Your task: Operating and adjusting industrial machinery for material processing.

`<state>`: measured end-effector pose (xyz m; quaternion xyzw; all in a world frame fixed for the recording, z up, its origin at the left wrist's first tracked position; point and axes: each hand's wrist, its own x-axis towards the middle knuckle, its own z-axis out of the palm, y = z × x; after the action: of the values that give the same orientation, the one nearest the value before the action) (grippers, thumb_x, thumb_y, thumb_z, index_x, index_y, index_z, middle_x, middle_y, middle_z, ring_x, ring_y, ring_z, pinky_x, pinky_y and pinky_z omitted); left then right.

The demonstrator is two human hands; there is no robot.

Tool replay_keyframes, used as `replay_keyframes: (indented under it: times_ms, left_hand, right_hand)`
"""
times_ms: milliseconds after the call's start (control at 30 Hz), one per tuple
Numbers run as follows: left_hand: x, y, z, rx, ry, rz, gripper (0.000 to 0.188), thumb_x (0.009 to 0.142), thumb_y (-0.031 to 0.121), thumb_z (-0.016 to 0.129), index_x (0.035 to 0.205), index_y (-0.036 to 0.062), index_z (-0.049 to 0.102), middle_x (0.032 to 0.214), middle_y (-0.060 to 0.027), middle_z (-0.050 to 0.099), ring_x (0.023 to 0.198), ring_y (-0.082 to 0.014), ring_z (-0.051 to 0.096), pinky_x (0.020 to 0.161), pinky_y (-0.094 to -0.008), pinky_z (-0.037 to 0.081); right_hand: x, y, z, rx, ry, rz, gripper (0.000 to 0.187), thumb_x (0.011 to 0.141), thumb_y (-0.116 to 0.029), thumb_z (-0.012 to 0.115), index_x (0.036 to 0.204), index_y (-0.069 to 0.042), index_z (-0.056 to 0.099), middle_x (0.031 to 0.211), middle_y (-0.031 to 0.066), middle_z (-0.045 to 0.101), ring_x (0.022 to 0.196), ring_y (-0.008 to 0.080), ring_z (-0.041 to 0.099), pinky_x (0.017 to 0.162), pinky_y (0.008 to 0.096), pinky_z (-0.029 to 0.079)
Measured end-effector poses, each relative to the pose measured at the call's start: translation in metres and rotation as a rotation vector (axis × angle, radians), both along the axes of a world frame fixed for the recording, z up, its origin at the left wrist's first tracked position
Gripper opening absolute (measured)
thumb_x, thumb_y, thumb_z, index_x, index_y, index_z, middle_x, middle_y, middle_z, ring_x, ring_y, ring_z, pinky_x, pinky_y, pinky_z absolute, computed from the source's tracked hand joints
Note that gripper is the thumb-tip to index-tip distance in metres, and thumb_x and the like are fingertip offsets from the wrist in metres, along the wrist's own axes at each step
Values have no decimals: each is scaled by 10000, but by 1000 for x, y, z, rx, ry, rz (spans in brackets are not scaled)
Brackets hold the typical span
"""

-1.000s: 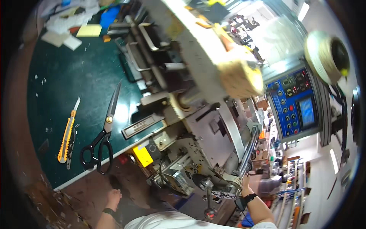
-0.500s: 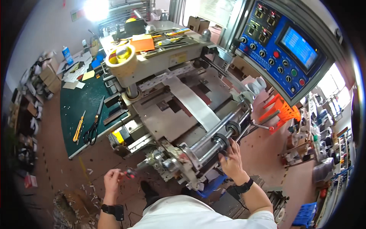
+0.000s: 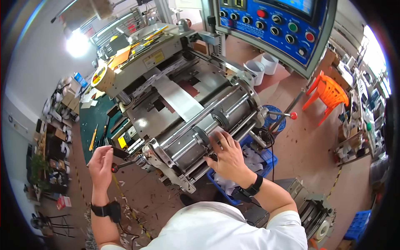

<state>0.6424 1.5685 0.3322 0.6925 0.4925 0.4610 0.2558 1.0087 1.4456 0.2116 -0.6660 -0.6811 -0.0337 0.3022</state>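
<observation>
Head view: the right hand (image 3: 230, 161) has its fingers spread and nothing in its grip, tips at the left wheel (image 3: 201, 136); whether they touch it, I can't tell. The left hand (image 3: 101, 165) is curled beside a knob (image 3: 114, 168), its hold unclear. Beyond the wheel, a strip (image 3: 177, 98) lies across the machine (image 3: 143, 121); a basket (image 3: 270, 166) sits below.

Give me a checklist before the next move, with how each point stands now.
1. Right hand clear of the near wheel: not ok, its fingers are close beside it.
2. Left hand gripping the left knob: cannot tell, though it is close by.
3. Strip reaching the rod: ok.
4. Cutter off the machine: ok, on the green table.
5. Chair apart from the machine: ok.
6. Near wheel stopped: cannot tell.
</observation>
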Motion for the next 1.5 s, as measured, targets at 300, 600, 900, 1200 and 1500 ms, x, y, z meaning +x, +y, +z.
replay_keyframes:
  times_ms: [300,600,900,1200,1500]
  left_hand:
    - [6,39,-30,-281,558,-135,233,955,194,676,972,-38,684,726,-34,661,665,-62,583,610,-230,464]
    - [15,35,-21,-498,683,-41,244,921,201,697,948,-41,688,711,-55,676,607,-97,606,531,-261,471]
    - [36,30,9,-870,742,-91,151,873,125,675,870,-26,678,678,-43,652,520,-113,581,442,-250,451]
    - [31,27,3,-710,956,-98,213,831,162,719,769,-38,682,591,-54,591,504,-128,569,458,-296,453]
    - [35,3,-8,-291,1086,-85,266,787,214,753,816,-40,680,687,-210,645,641,-347,643,620,-424,518]
  right_hand:
    - [10,0,-10,88,87,0,655,814,-427,698,1336,-48,584,1387,179,483,1316,358,425,1031,501,394]
    - [17,-3,-5,-7,30,16,621,857,-460,653,1325,-55,603,1395,191,502,1303,341,439,978,477,411]
    - [18,-3,-5,-77,-41,7,645,887,-509,609,1347,-58,590,1408,186,515,1295,328,445,974,472,408]
    - [20,-2,-3,-126,-41,33,654,885,-507,610,1372,-72,571,1425,185,499,1302,334,436,1000,487,400]
    - [17,-5,0,-151,-17,36,671,880,-506,609,1391,-74,549,1428,179,490,1315,324,424,1003,475,400]
